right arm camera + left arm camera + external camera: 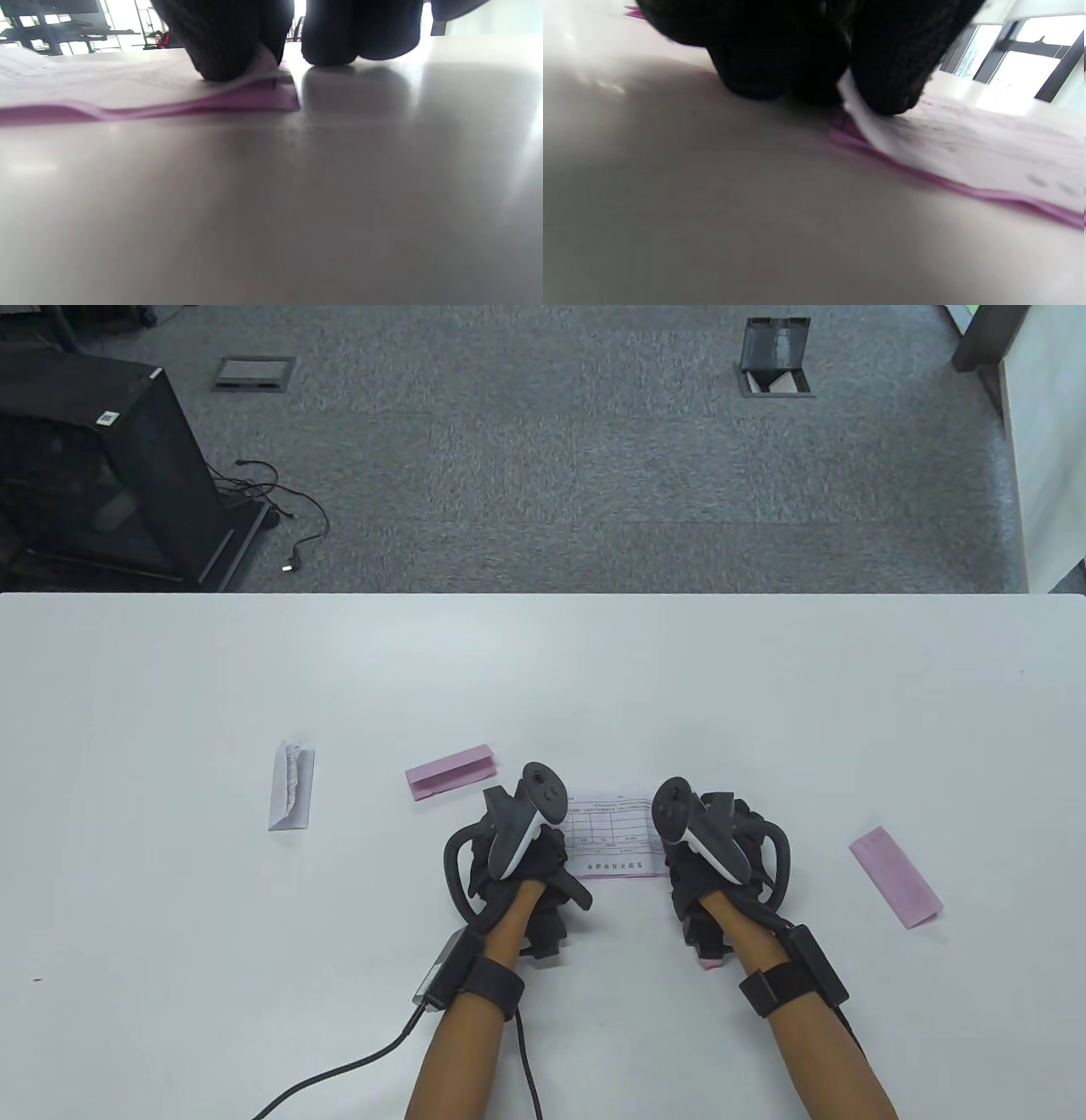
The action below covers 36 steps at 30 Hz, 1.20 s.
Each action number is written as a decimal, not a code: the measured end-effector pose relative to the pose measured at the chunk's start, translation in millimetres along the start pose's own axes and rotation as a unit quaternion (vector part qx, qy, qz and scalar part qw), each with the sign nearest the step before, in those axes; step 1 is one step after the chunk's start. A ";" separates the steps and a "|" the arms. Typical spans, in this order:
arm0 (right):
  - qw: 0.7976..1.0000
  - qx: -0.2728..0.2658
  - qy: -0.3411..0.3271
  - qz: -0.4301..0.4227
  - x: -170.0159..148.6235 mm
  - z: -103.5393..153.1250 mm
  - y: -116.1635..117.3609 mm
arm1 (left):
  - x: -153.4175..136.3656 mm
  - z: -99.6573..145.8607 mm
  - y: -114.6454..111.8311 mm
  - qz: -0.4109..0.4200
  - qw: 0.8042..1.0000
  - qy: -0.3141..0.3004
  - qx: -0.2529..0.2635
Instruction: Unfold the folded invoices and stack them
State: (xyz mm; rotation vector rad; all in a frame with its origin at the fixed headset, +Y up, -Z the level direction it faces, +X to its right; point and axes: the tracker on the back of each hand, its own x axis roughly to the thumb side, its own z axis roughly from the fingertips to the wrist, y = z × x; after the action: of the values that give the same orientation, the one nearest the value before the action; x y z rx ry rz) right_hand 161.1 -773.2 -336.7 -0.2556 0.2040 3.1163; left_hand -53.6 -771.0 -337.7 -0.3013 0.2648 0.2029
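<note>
White table [254, 670]: an unfolded invoice [612, 831], printed side up, lies flat near the front edge between the two hands. Left hand [526, 865] sits on the sheet's left end; the left wrist view shows gloved fingertips [886, 84] pressing down on the white sheet [988, 144], whose edge lifts slightly beside them, with a pink layer under it. Whether this hand pinches the edge or only presses on it cannot be told. Right hand [708, 861] sits on the sheet's right end; the right wrist view shows one fingertip [229, 55] pressing the paper corner [237, 95] onto the table, the other fingers resting on bare table just beside it, so this hand is released and flat. Folded pink invoice [451, 771] lies just beyond and left of the left hand. Second folded pink invoice [896, 876] lies well to the right. Folded white invoice [292, 786] lies well to the left. Cable [339, 1065] trails from the left wrist to the near edge
</note>
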 end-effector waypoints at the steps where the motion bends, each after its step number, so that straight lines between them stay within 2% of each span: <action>1: 1.000 0.003 0.007 -0.002 -1.7 -0.6 0.2 | -1.2 0.0 0.7 -0.009 1.000 0.002 -0.005; 6: 0.999 0.023 0.028 -0.004 -10.7 -2.7 0.3 | -9.2 -1.4 3.8 -0.017 0.999 0.016 -0.028; 18: 0.995 0.051 0.030 -0.076 -20.8 -4.2 -0.6 | -12.0 5.1 0.2 -0.013 1.000 0.004 0.000; 24: 0.987 0.054 0.012 -0.154 -37.1 3.5 -17.0 | -18.7 17.3 4.2 0.025 0.999 -0.034 0.016; 30: 0.994 -0.014 0.006 -0.109 -77.8 23.7 -56.4 | -36.4 38.3 10.1 0.066 0.996 -0.052 0.028; 33: 0.995 -0.036 0.040 -0.081 -118.8 30.5 -71.5 | -51.5 52.8 10.8 0.103 0.992 -0.063 0.033; 36: 0.994 -0.036 0.085 -0.066 -160.1 32.8 -73.9 | -67.5 65.6 11.0 0.132 0.988 -0.071 0.041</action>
State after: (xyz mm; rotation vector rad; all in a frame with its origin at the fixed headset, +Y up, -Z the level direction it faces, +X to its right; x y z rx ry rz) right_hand 315.1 -695.3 -288.1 -0.5136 0.0718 2.9747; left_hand -105.2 -750.4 -260.9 -0.1690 0.1707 0.4725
